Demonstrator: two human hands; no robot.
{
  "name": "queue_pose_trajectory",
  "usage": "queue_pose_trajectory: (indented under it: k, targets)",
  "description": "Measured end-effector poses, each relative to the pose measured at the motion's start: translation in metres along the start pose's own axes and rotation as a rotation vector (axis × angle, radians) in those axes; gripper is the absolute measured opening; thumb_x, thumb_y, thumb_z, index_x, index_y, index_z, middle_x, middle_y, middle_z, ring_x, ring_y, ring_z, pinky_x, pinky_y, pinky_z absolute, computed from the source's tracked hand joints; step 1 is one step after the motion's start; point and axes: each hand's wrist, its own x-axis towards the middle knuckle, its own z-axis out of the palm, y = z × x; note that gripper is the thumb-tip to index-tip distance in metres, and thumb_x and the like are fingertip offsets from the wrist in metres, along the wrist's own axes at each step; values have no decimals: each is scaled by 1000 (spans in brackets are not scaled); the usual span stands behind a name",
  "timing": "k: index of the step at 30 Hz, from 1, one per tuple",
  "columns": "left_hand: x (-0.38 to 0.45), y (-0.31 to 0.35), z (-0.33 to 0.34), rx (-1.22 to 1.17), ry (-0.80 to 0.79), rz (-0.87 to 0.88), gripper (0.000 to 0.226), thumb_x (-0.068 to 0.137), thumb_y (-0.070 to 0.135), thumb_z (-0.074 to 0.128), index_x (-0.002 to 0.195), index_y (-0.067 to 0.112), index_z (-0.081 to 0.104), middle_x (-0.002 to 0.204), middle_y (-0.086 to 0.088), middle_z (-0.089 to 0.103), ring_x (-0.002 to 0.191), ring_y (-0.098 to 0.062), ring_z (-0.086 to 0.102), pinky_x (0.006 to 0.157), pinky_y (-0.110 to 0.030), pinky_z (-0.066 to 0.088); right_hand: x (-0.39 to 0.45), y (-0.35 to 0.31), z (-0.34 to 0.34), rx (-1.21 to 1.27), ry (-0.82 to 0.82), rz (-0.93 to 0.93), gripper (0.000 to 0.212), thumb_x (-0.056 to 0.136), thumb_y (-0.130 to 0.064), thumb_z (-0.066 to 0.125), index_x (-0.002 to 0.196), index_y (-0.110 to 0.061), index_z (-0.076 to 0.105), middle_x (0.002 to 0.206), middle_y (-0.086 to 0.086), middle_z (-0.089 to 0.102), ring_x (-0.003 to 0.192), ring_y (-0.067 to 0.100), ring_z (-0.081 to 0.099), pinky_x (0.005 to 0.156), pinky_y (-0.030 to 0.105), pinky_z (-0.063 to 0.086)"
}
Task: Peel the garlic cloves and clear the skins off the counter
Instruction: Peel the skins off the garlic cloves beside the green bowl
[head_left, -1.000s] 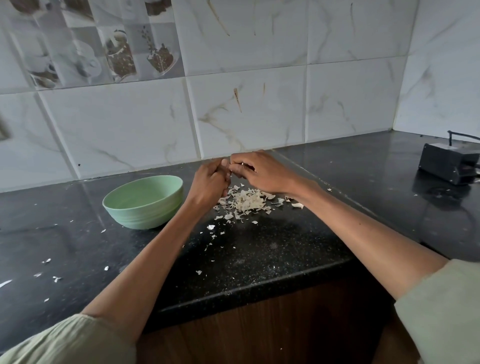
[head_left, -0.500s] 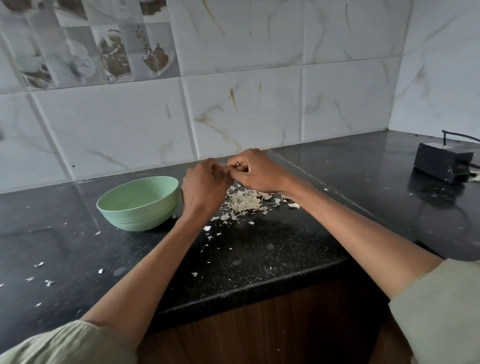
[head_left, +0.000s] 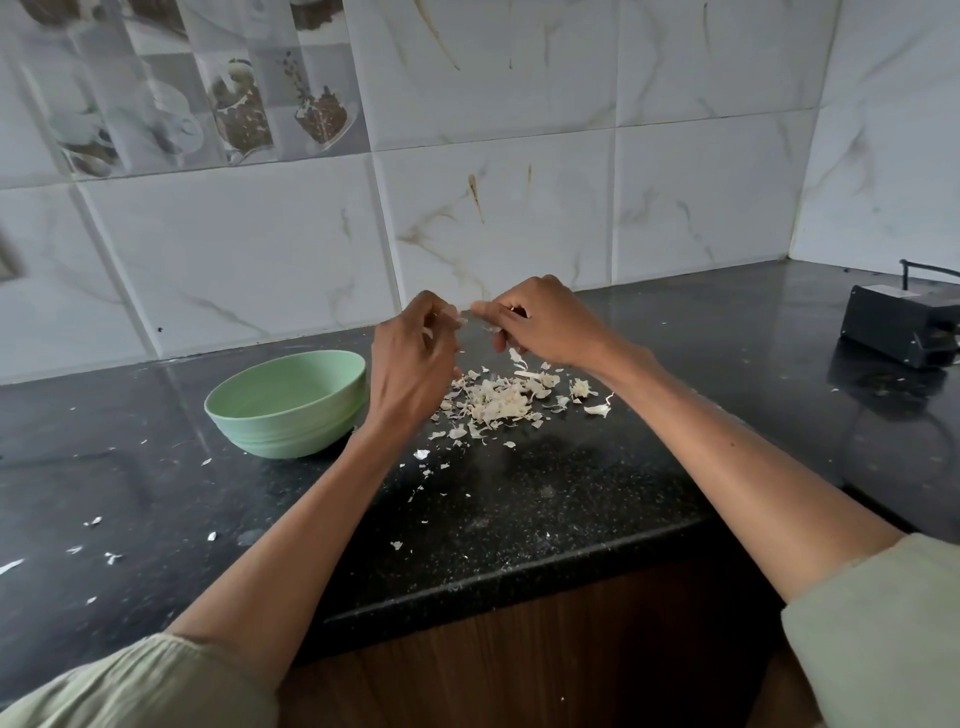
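- Both hands are raised above the black counter (head_left: 519, 499) at the centre of the frame, fingertips facing each other and nearly touching.
- The left hand (head_left: 413, 364) has its fingers curled and pinches something small and pale at its fingertips; this looks like a garlic clove (head_left: 456, 318), though it is mostly hidden, so its long axis and the way it points cannot be told.
- The right hand (head_left: 545, 322) also has curled fingers, its thumb and forefinger reaching left toward the other hand; a thin pale strip of skin (head_left: 517, 357) hangs below it. Whether it grips the clove itself cannot be told.
- Directly below the hands, a heap of garlic skins (head_left: 498, 400) lies on the counter, spreading wider from left to right than from front to back.
- Loose skin flakes (head_left: 106, 556) are scattered toward the lower left of the frame, well apart from the heap.
- A pale green bowl (head_left: 285, 410) stands upright left of centre, just beside the left wrist.
- A black device (head_left: 898, 327) sits at the right edge, on the far counter.
- Marble-pattern wall tiles (head_left: 519, 156) fill the upper half.
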Motion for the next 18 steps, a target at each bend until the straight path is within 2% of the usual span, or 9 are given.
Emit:
queue_pose_trajectory:
  k: [3,5,8,10,12,13,15,16,18]
  targets:
    - [0,3,3,61,6,58,26,108,24,39,89,10,51,67,-16,58,57,-34,59,54,-51,48,2,5,3,-62,-62,-8,53,97,-67,59,68,-25,74,56,-3,67,49,19,63,59,38,54]
    - [-1,5,6,79,4,48,30,107,20,41,78,11,46,60,-12,49,53,-21,43,52,-43,34,2,6,4,-87,-80,-15,50,90,-75,61,73,-29,73,60,-5,68,54,15,65,60,39,53]
    - [-1,6,7,118,-17,21,42,104,17,47,64,18,36,55,3,35,52,-11,25,52,-34,23,3,6,5,-54,-86,-44,28,94,-55,71,84,-30,72,69,-8,70,61,8,62,64,39,51]
    - [1,0,10,129,-56,-8,48,106,20,49,61,16,35,53,2,34,50,-19,30,53,-36,25,3,3,6,33,-94,-80,11,95,-32,77,99,-23,71,80,-6,70,68,4,59,69,35,51]
    - [2,-4,10,95,-80,-42,54,110,27,50,60,8,40,50,-6,40,49,-36,49,50,-38,31,1,-2,6,94,-122,-101,23,91,-19,79,110,-19,67,89,1,70,71,2,58,70,29,51]
    - [2,-5,10,69,-87,-65,55,110,29,50,63,1,45,50,-14,47,49,-37,58,48,-40,37,0,-4,7,106,-143,-104,28,90,-17,79,112,-18,63,90,2,70,69,2,57,68,28,50]
    - [1,-4,10,-12,-116,-115,51,111,27,51,78,-10,60,54,-23,55,42,-25,61,49,-45,48,-3,-7,10,89,-179,-104,34,88,-18,80,113,-16,57,91,4,69,66,3,55,65,30,48]
    - [1,-4,11,-52,-137,-144,45,110,25,51,87,-10,66,53,-19,54,40,-20,60,48,-43,49,-4,-7,10,79,-189,-94,36,89,-20,80,113,-15,54,92,6,69,66,4,54,63,30,47]
    - [2,-5,8,-114,-150,-191,33,110,23,51,95,6,74,49,-4,53,41,-18,59,48,-33,48,-5,-9,10,63,-199,-81,37,91,-21,77,116,-14,51,95,7,68,63,0,53,59,22,44]
